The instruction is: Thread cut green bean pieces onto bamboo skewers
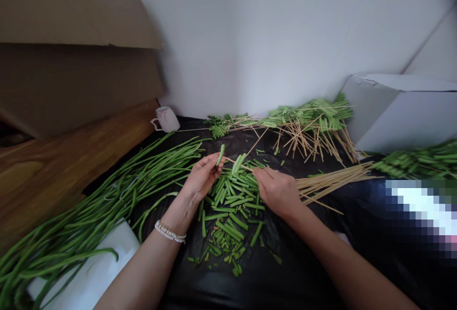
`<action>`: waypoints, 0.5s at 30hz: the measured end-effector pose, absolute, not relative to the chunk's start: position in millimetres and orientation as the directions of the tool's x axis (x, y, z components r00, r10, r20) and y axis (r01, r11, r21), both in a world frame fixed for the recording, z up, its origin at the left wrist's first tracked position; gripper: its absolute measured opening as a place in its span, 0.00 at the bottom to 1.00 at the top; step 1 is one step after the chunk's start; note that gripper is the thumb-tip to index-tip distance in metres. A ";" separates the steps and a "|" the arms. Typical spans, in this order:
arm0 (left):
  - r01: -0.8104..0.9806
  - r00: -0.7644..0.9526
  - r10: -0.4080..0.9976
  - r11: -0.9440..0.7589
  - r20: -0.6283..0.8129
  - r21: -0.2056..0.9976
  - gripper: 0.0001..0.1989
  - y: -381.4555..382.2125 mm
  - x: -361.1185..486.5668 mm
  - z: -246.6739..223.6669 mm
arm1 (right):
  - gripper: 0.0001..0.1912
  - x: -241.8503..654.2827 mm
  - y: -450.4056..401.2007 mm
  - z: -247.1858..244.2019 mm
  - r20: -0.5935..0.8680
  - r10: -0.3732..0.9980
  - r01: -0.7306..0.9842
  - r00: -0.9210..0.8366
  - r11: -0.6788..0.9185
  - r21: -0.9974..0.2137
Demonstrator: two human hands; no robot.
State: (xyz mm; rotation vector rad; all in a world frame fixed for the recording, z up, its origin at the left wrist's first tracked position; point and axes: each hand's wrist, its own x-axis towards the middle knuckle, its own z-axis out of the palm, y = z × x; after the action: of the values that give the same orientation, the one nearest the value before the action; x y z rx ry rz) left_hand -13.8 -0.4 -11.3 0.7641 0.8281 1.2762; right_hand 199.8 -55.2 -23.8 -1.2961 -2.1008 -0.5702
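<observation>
My left hand (207, 173), with a beaded bracelet on its wrist, pinches a short green bean piece (221, 155) at the tip of a thin wooden skewer. My right hand (276, 190) is closed round the other end of that skewer (247, 168). A few bean pieces (238, 164) are threaded side by side on the skewer between my hands. Below them a pile of cut bean pieces (232, 224) lies on the black sheet (271, 281). Bare skewers (332, 180) lie in a bundle just right of my right hand.
Long uncut beans (143, 172) stretch along the left, partly over a white block (123, 248). Filled skewers (314, 117) are heaped at the back, near a white box (389, 110). A white mug (167, 119) stands by a cardboard box (78, 53). More beans (424, 160) lie far right.
</observation>
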 end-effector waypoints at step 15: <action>-0.461 0.062 0.996 0.090 -0.069 0.883 0.11 -0.9 -12.8 -11.6 | 0.11 199.1 -55.4 -24.0 0.674 0.661 0.906 -0.331 0.422 0.031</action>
State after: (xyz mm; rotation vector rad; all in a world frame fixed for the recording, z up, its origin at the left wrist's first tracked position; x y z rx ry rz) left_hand -12.8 -0.9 -11.6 0.8139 0.8568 1.3091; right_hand 199.1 -55.4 -24.0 -1.3195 -2.0982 -0.5488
